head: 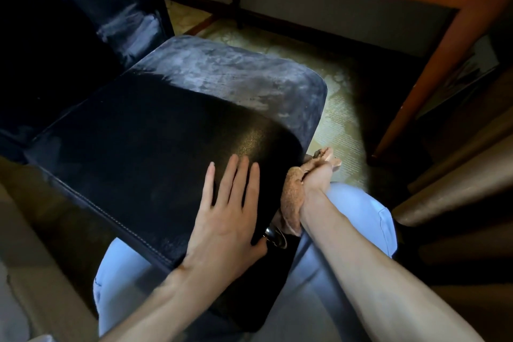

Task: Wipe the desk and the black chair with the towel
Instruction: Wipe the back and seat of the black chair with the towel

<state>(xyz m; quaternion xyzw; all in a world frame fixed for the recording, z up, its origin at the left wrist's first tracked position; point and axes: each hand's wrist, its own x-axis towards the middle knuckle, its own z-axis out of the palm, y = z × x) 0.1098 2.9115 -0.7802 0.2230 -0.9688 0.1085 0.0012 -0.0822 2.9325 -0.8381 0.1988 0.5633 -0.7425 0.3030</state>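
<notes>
Resting flat on black chair (144, 130): left hand (227, 211); right hand (316, 175) gripping towel (293, 197).

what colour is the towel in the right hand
The towel is orange-tan, gripped by the right hand; the head view shows it.

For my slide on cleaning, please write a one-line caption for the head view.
Left hand rests flat on the half-dusty black chair; right hand grips the towel at its edge.

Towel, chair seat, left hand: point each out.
towel (291, 198), head view, its hanging lower fold.
chair seat (155, 130), head view, its dark middle.
left hand (227, 219), head view, back of the hand.
</notes>
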